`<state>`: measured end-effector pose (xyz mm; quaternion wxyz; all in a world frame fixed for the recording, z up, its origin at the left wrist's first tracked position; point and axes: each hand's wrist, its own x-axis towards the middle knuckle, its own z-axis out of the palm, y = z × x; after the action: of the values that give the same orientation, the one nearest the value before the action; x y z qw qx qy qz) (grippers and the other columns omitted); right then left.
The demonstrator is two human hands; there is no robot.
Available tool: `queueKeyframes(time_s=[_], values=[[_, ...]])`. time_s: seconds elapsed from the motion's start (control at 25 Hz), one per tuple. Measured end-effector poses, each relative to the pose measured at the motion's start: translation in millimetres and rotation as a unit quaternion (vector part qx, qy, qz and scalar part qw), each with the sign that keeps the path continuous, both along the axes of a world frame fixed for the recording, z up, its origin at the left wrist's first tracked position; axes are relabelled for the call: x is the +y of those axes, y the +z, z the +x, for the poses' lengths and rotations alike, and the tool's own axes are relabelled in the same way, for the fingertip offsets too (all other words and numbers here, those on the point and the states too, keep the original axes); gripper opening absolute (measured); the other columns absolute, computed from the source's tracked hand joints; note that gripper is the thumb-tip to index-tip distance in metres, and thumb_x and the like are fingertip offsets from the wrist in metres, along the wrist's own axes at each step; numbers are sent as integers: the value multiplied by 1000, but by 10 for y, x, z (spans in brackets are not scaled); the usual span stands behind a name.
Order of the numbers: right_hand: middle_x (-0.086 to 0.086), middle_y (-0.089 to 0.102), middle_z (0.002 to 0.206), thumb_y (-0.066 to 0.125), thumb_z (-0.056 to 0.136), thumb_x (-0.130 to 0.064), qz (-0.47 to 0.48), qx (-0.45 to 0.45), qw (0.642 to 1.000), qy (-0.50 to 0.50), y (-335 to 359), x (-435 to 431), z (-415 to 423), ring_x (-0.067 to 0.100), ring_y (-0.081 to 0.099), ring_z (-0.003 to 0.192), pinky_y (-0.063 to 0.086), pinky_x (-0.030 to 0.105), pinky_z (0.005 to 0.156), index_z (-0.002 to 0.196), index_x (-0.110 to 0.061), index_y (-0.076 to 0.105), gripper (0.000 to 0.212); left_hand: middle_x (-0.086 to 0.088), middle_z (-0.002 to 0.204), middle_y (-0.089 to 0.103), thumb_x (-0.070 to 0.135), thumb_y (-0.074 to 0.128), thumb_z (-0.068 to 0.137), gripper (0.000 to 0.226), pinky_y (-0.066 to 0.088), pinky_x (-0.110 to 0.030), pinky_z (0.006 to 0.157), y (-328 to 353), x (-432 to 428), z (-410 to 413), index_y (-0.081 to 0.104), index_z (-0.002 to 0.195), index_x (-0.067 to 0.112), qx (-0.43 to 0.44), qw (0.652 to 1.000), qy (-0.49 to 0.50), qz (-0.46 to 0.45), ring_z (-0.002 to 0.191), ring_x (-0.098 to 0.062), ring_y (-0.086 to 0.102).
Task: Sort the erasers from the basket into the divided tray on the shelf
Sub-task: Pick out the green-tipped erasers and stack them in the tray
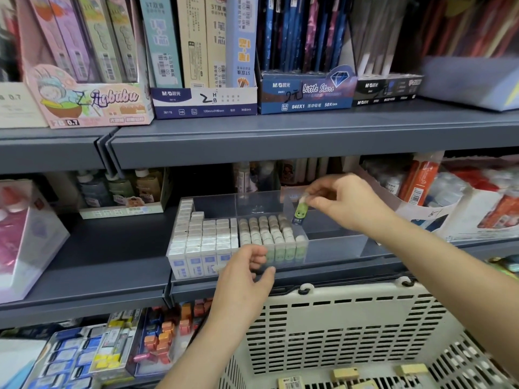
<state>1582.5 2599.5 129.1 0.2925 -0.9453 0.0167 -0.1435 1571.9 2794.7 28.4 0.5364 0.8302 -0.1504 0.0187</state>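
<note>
A clear divided tray (337,249) stands on the middle shelf. Its left compartment holds several white erasers (202,234) standing in rows, and the middle one holds several green erasers (269,231). The right compartment looks empty. My right hand (345,200) pinches a green eraser (300,210) by its top, upright, above the back right corner of the middle compartment. My left hand (247,272) hovers at the tray's front wall, fingers loosely curled, holding nothing. The cream basket (337,327) sits below, with several yellow erasers (345,374) on its floor.
The grey shelf edge (280,279) runs just below the tray. Boxes of bottles (120,192) stand left of the tray, red packages (477,209) to its right. Pencil-lead boxes (205,102) fill the shelf above. Assorted erasers (112,357) lie on the shelf below.
</note>
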Motion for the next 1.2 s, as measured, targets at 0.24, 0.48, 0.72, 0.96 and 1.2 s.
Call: queueKeyframes(time_s=[0.24,0.48,0.72,0.96,1.2], values=[[-10,64,80,63,86,-29,-80,15,996,27,-107,-11,72,12,63,84,50,27,79,87,-30,65,2,14,96,56,19,65,84,26,49,-18,82,-37,6,8,49,97,35,-6,1000,-11,25,92,0,55],[-8,68,89,62,86,-31,-129,16,991,41,-86,16,95,13,62,87,51,33,82,96,-26,69,13,13,95,57,19,64,84,26,47,-15,77,-36,2,10,48,96,36,5,1000,-11,13,90,-1,55],[-5,70,97,60,88,-35,-179,47,982,43,-147,46,76,18,62,92,50,31,79,97,-25,70,17,14,94,57,19,64,84,25,48,-16,79,-46,-2,23,49,96,36,8,1000,-13,8,89,-1,55],[-7,68,111,53,93,-27,-198,113,972,54,-345,42,50,15,60,105,50,35,88,107,-28,69,22,13,92,57,21,64,84,24,46,-12,75,-69,6,30,49,97,36,-3,1000,-16,20,88,0,55],[-1,63,102,54,92,-28,-161,49,985,48,-323,-32,-171,16,57,96,43,27,87,120,-22,63,30,14,98,56,21,61,86,23,46,-16,85,-16,5,-106,50,101,34,-35,997,-26,61,92,3,53]])
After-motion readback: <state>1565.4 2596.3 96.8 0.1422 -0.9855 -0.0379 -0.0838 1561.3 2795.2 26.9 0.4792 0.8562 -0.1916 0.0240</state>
